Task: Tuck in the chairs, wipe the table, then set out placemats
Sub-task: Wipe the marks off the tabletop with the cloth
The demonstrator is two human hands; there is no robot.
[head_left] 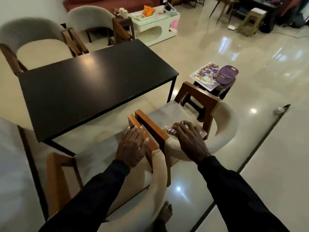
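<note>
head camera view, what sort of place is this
Most likely a home's open living and dining room: a black dining table flanked by cushioned wooden armchairs, with a red sofa and a white coffee table beyond.

Setting: a home, in a combined living and dining room.

Indicators:
- A black rectangular dining table point(93, 84) stands with upholstered armchairs point(30, 39) with wooden arms on its long sides.
- A red sofa point(108, 2) stands at the far wall, with a white coffee table point(155, 29) in front of it.
- Orange snack packets point(148, 10) and small household items lie on the coffee table.
- The floor point(250, 56) is glossy cream tile and reflects the ceiling lights.
- Floral placemats point(204, 74) lie on a low stool beside the dining table.
- A beige plastic stool point(250, 20) stands near dark furniture in the background.
- A bare foot point(166, 213) is on the tile.
</note>
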